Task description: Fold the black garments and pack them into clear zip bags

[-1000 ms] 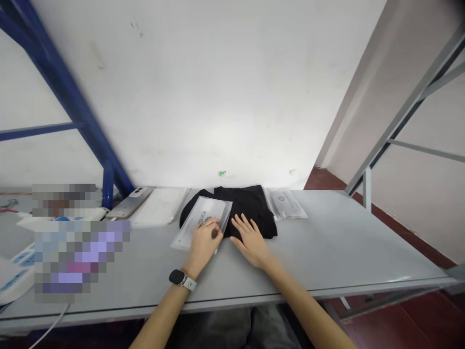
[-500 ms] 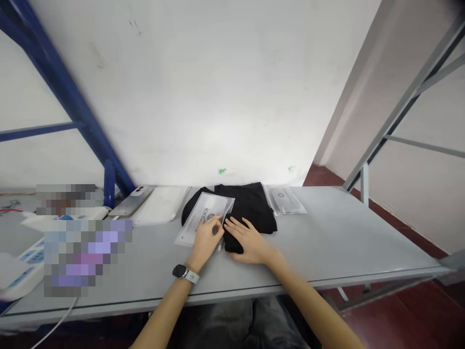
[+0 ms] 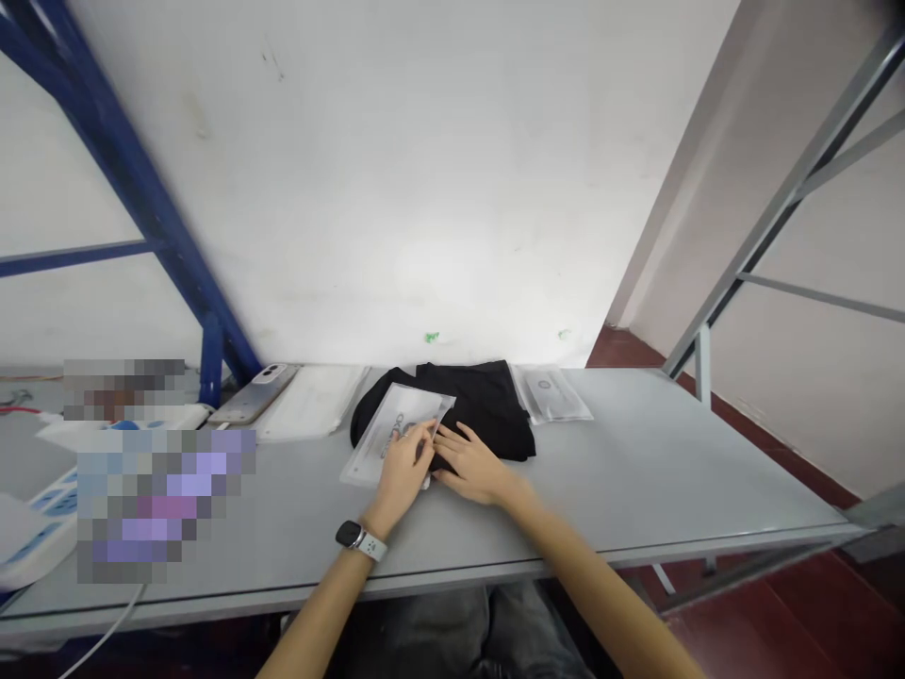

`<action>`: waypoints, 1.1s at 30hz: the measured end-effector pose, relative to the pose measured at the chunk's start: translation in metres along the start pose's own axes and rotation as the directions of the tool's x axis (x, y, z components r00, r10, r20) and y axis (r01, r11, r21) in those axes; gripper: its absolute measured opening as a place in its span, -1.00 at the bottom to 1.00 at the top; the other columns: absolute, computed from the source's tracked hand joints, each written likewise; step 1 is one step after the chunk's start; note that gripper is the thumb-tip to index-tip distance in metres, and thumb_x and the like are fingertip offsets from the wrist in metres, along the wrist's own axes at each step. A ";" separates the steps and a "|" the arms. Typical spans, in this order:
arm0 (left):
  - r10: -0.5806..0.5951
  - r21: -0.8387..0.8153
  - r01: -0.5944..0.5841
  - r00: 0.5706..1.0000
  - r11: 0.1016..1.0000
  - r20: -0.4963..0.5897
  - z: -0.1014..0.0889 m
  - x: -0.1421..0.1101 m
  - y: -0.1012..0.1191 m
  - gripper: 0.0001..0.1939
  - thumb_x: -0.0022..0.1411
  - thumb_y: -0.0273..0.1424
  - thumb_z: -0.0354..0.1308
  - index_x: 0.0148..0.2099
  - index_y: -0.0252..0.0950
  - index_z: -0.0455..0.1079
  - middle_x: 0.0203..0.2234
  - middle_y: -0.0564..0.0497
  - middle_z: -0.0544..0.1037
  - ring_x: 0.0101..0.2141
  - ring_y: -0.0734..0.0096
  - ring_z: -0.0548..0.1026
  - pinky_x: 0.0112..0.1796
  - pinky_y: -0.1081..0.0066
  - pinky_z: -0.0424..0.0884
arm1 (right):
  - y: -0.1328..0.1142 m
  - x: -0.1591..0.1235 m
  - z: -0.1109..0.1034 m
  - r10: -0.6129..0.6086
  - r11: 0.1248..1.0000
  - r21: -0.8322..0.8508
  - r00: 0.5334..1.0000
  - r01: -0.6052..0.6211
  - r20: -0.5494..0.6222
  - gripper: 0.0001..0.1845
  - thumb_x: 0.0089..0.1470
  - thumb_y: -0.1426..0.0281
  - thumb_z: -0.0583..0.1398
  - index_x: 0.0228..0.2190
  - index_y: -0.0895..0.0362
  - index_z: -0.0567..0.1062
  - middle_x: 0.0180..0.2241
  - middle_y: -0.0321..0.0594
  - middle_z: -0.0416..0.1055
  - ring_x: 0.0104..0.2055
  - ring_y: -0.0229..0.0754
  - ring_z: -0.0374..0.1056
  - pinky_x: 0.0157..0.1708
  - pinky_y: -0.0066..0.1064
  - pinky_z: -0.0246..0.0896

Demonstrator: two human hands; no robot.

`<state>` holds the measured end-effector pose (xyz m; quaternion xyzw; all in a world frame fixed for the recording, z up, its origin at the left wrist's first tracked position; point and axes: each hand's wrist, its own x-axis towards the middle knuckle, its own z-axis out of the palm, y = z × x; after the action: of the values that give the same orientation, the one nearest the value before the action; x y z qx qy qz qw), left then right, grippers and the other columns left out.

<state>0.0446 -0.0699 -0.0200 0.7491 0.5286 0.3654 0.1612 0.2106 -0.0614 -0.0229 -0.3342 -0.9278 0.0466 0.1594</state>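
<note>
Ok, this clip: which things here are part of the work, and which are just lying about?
In use: left hand on a clear printed plastic bag; right hand on a folded black fabric garment.

Lying about: a second clear printed plastic bag, a flat white packet, a silver smartphone.

a: what's on the grey table (image 3: 636, 481)?
b: black folded cloth (image 3: 495, 401), clear printed bag (image 3: 396, 438) overlapping it, second clear bag (image 3: 548, 394) right, white flat packet (image 3: 311, 401) and phone (image 3: 253, 394) left.
</note>
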 end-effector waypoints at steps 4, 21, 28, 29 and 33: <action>0.029 -0.001 -0.029 0.999 1.000 0.021 0.003 0.000 0.001 -0.72 0.28 -0.42 -0.14 -0.08 -0.22 0.35 -0.15 -0.04 0.55 -0.09 0.24 0.47 0.17 -0.02 0.08 | 0.004 0.018 0.007 0.165 0.983 -0.068 0.985 -0.169 -0.050 -0.43 0.24 0.31 0.01 0.23 0.25 0.14 0.28 -0.02 0.05 0.37 -0.02 -0.24 0.30 0.00 -0.32; 0.201 -0.002 -0.202 0.975 0.979 0.096 0.010 -0.006 0.002 -0.61 0.34 -0.44 -0.15 0.16 -0.18 0.27 0.11 -0.08 0.43 0.20 0.25 0.26 0.23 0.00 0.01 | 0.003 0.023 0.021 0.129 0.986 -0.091 0.983 -0.141 -0.128 -0.46 0.19 0.39 0.01 0.20 0.16 0.24 0.18 -0.06 0.25 0.27 0.00 0.05 0.32 0.01 -0.42; 0.181 0.082 -0.179 0.983 0.980 -0.013 0.015 -0.006 -0.008 -0.69 0.33 -0.45 -0.10 0.06 -0.23 0.32 0.01 -0.12 0.50 0.18 0.16 0.30 0.14 0.02 0.23 | 0.004 0.006 0.016 0.166 0.983 -0.044 0.962 -0.179 -0.218 -0.27 0.11 0.24 0.15 0.22 0.33 0.15 0.27 0.11 0.05 0.34 0.05 -0.13 0.29 -0.12 -0.17; 0.189 0.095 -0.188 0.982 0.978 -0.007 0.017 -0.006 -0.009 -0.67 0.34 -0.46 -0.11 0.10 -0.23 0.29 -0.01 -0.11 0.50 0.18 0.16 0.29 0.15 -0.01 0.20 | 0.004 0.002 0.014 0.180 0.981 -0.027 0.955 -0.192 -0.237 -0.27 0.11 0.24 0.15 0.22 0.34 0.16 0.26 0.10 0.07 0.33 0.05 -0.10 0.28 -0.13 -0.12; 0.199 0.125 -0.201 0.980 0.972 0.030 0.021 -0.007 -0.010 -0.57 0.37 -0.47 -0.17 0.25 -0.23 0.12 0.11 -0.14 0.42 0.23 0.13 0.20 0.19 -0.10 0.09 | 0.003 -0.001 0.016 0.177 0.983 0.009 0.951 -0.181 -0.254 -0.52 0.18 0.35 0.09 0.11 0.24 0.32 0.15 -0.01 0.29 0.23 -0.05 0.11 0.25 -0.15 -0.06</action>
<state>0.0514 -0.0692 -0.0431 0.8104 0.4712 0.3388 0.0802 0.2082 -0.0592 -0.0384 -0.4213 -0.8658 0.0108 0.2697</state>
